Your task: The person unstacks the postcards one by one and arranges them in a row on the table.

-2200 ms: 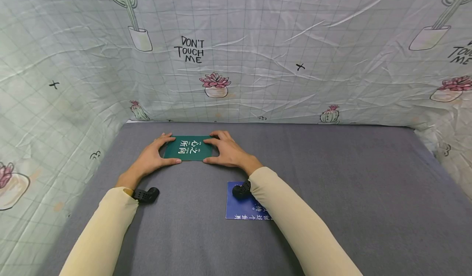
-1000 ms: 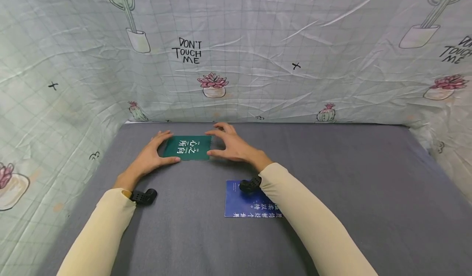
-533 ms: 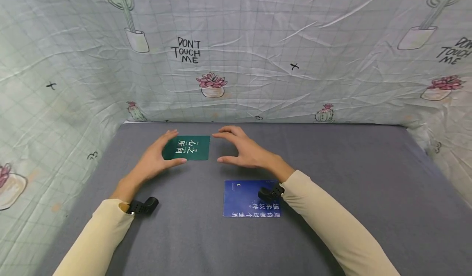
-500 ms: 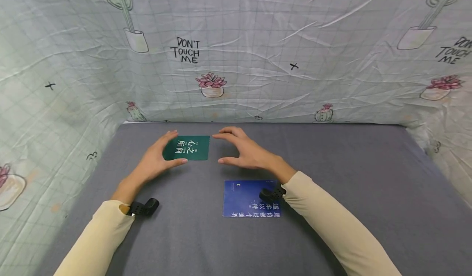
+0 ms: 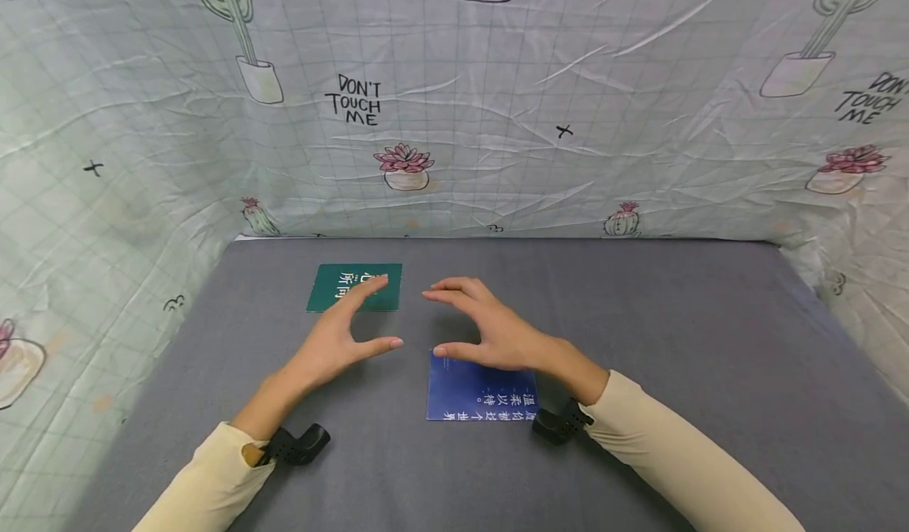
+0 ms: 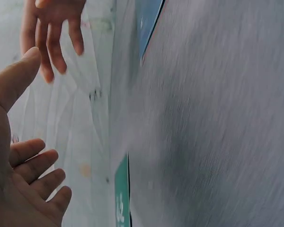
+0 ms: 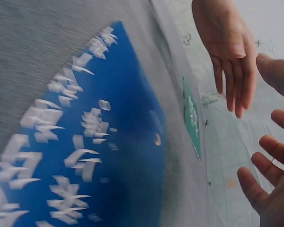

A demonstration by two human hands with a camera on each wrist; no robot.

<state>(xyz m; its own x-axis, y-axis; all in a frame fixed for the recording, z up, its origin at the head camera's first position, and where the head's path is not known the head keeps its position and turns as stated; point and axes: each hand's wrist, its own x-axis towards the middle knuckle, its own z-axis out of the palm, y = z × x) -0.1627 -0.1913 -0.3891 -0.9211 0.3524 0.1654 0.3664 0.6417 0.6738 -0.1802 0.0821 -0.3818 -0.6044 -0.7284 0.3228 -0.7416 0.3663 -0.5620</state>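
Observation:
A green card with white Chinese characters lies flat at the far left of the table. My left hand hovers just in front of it, holding nothing; its index finger overlaps the card's near right part in the head view. Nearer to me lies a blue card with white characters and a small moon mark. Above its far edge my right hand hovers, thumb and fingers spread apart with nothing between them. In the right wrist view the blue card stretches out below the hand, blurred by motion.
Grey cloth covers the table. A pale curtain with printed cacti and grid lines hangs behind it and at both sides. Each wrist carries a small black camera, one on the left wrist and one on the right wrist.
Both hands have come off the green card and drawn back toward me and to the right. The green card stays in place. More of the blue card's near side shows as the right forearm shifted right.

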